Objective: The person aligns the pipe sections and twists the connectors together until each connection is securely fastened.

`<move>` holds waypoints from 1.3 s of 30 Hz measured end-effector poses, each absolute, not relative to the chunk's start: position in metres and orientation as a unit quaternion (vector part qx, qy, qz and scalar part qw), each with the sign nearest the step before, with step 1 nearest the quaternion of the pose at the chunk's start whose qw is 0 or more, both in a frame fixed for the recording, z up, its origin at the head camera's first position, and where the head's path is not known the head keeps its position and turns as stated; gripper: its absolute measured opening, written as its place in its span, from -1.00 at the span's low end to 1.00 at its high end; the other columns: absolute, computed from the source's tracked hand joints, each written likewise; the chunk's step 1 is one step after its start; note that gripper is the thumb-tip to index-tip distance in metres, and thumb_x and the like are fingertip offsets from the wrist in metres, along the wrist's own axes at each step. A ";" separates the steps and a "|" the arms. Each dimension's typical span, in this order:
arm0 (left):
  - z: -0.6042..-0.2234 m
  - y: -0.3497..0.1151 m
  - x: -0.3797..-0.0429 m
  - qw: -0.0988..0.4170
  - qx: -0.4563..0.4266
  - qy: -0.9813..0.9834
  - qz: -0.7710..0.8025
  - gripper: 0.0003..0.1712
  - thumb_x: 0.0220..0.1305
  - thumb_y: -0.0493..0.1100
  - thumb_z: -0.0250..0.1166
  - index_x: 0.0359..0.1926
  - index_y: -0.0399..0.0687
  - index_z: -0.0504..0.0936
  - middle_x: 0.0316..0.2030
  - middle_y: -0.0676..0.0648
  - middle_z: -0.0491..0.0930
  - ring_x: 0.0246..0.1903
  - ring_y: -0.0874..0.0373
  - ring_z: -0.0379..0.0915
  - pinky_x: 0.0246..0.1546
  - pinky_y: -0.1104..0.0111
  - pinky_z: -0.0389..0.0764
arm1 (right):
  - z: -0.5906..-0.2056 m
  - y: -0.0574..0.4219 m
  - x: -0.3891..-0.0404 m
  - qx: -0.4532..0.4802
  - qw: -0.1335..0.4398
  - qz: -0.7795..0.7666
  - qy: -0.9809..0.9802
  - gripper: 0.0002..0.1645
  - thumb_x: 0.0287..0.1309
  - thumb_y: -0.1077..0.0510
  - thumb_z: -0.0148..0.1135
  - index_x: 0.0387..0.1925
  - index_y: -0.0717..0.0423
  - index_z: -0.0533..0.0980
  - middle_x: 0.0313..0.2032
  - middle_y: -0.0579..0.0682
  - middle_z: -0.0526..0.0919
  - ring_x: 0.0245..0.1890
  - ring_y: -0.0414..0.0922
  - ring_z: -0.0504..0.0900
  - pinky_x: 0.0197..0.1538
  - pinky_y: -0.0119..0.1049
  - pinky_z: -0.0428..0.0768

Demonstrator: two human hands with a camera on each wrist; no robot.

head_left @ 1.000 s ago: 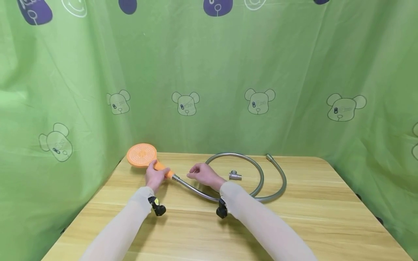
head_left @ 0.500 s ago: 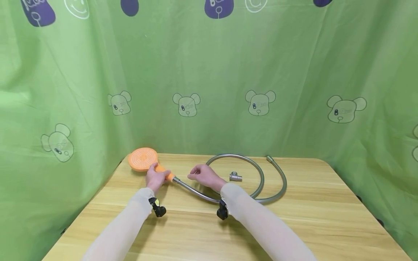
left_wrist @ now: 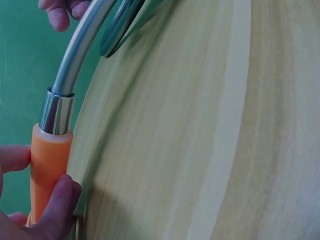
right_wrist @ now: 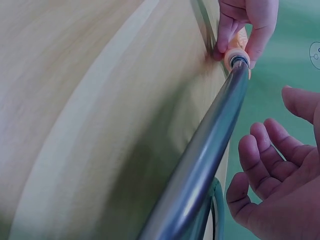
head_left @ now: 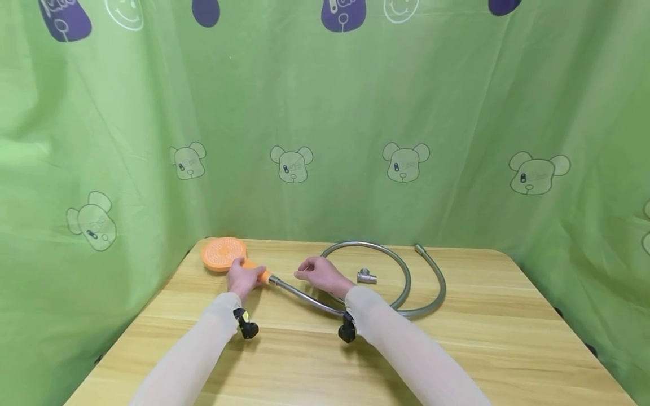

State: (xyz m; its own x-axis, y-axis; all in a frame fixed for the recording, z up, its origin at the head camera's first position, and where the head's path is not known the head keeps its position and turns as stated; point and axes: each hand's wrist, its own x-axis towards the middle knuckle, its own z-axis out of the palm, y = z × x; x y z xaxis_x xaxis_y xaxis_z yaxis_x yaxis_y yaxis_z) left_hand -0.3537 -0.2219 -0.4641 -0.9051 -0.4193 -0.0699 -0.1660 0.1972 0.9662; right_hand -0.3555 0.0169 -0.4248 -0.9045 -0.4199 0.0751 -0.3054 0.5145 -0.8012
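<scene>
In the head view an orange shower head (head_left: 223,254) lies face up at the far left of the table. My left hand (head_left: 245,278) grips its handle, thumb on one side and fingers on the other, as the left wrist view shows on the orange handle (left_wrist: 50,165). A grey metal shower hose (head_left: 310,300) runs from a chrome collar (left_wrist: 56,112) at the handle's end and loops to the right. My right hand (head_left: 321,274) hovers above the hose, its fingers loosely bent and holding nothing; the right wrist view shows the palm (right_wrist: 287,190) apart from the hose.
Inside the hose loop lies a small metal tee-shaped fitting (head_left: 366,276). The hose's free end (head_left: 418,248) points to the back of the wooden table (head_left: 497,327). A green curtain (head_left: 350,113) surrounds the table's back and sides.
The shower head's round face has sunk towards the table, with my left hand still on the handle. The right hand has barely moved. The head view has shifted slightly.
</scene>
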 end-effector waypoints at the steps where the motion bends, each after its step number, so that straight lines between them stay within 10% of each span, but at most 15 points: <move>1: -0.464 -0.222 -0.353 0.106 0.193 -0.766 -0.604 -0.01 0.14 -0.22 0.48 0.50 -0.24 0.15 0.28 -0.48 0.35 -0.41 0.11 0.61 -0.40 0.38 0.74 | -0.425 0.017 -0.356 -0.209 0.061 -0.444 0.869 -0.66 0.25 -0.04 0.35 -0.12 0.13 0.62 -0.18 0.01 0.66 -0.16 -0.09 0.58 -0.03 -0.20 0.60; 16: -0.466 -0.217 -0.346 0.134 0.217 -0.767 -0.589 -0.07 0.11 -0.22 0.48 0.46 -0.23 0.24 0.22 -0.46 0.39 -0.37 0.08 0.59 -0.43 0.43 0.72 | -0.426 0.023 -0.363 -0.201 0.057 -0.449 0.869 -0.66 0.23 -0.04 0.36 -0.12 0.11 0.62 -0.18 -0.01 0.66 -0.16 -0.11 0.58 -0.02 -0.20 0.61; 26: -0.466 -0.219 -0.346 0.149 0.197 -0.801 -0.545 -0.03 0.07 -0.09 0.50 0.46 -0.18 0.26 0.41 -0.34 0.30 0.34 -0.24 0.26 0.39 -0.03 0.32 | -0.427 0.024 -0.364 -0.197 0.054 -0.437 0.876 -0.70 0.25 -0.04 0.35 -0.15 0.10 0.63 -0.19 0.00 0.66 -0.15 -0.10 0.58 -0.03 -0.20 0.59; 33: -0.461 -0.224 -0.351 0.201 0.161 -0.759 -0.598 0.03 0.07 -0.07 0.55 0.50 -0.11 0.22 0.22 -0.35 0.40 0.08 -0.13 0.38 0.13 0.06 0.48 | -0.427 0.025 -0.366 -0.191 0.051 -0.436 0.878 -0.68 0.24 -0.05 0.35 -0.13 0.09 0.63 -0.17 0.00 0.67 -0.14 -0.09 0.59 0.02 -0.17 0.60; 39: -0.460 -0.227 -0.354 0.201 0.141 -0.722 -0.646 0.08 0.09 -0.08 0.54 0.55 -0.01 0.15 0.37 -0.32 0.26 0.23 -0.17 0.34 0.23 0.02 0.49 | -0.426 0.025 -0.366 -0.195 0.058 -0.439 0.875 -0.65 0.23 -0.09 0.36 -0.14 0.08 0.64 -0.18 -0.02 0.68 -0.15 -0.10 0.59 -0.01 -0.19 0.61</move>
